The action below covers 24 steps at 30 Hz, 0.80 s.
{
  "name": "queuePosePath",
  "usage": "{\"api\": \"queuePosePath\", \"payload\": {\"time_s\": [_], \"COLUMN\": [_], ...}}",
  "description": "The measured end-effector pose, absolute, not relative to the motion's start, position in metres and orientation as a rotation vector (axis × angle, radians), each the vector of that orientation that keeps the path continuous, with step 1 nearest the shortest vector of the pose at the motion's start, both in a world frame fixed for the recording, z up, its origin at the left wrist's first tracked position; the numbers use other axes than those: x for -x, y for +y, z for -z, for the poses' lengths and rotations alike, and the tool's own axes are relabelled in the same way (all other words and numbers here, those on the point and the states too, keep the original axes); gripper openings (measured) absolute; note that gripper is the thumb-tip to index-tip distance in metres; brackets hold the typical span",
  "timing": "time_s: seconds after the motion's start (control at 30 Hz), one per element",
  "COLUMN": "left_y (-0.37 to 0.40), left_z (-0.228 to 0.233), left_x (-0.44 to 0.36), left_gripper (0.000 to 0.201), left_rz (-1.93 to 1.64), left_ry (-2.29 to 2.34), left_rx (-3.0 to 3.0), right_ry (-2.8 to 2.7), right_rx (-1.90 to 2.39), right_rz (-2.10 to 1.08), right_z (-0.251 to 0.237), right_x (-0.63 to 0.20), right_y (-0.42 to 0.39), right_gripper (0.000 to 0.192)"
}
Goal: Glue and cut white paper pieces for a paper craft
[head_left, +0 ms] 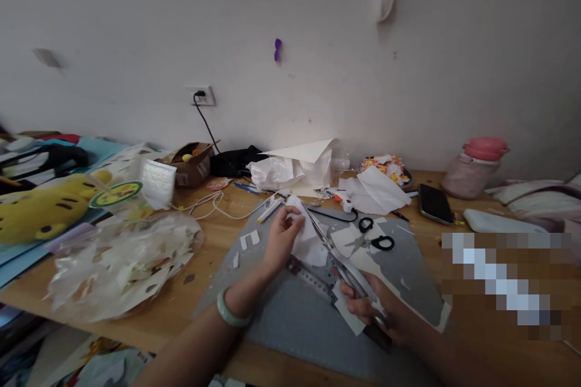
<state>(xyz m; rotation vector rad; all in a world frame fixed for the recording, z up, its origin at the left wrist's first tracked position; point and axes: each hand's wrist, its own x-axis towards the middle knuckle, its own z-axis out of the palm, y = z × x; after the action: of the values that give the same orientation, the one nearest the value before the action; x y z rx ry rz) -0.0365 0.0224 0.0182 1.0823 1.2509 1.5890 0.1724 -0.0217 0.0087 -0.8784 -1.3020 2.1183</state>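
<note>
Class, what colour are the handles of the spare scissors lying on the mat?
Black scissors, clearest in the head view.

Grey mat near edge bare below left hand: open lane there. Mat centre blocked by ruler, paper scraps, black-handled scissors. Left table side crowded: plastic bag of scraps, yellow plush, white cable. Back edge walled by cardboard box, crumpled white bags, phone, pink jar. Narrow wood strip free between bag and mat.
</note>
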Motion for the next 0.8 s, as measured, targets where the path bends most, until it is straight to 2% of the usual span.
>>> {"api": "queuePosePath", "payload": {"time_s": [0.17, 0.47, 0.8], "left_y": [0.0218, 0.0259, 0.0228], "left_z": [-0.0211, -0.0182, -0.0224], "left_x": [0.0369, 0.0397, 0.0381], "left_gripper": [0.037, 0.03, 0.043], "left_rz": [-1.545, -1.576, -1.569], "left_ry": [1.273, 1.24, 1.173], "left_rx": [-0.997, -1.008, -0.908], "right_ry": [-1.21, -1.113, -1.159], "right_rx": [0.962, 0.902, 0.904], "right_rz": [-2.146, -2.168, -2.204], "right_z": [-0.0139, -0.0179, -0.013], "right_x": [-0.1683, -0.1693, -0.1718], "right_y": [-0.0232, -0.0224, -0.0188], "right_gripper": [0.043, 0.05, 0.048]}}
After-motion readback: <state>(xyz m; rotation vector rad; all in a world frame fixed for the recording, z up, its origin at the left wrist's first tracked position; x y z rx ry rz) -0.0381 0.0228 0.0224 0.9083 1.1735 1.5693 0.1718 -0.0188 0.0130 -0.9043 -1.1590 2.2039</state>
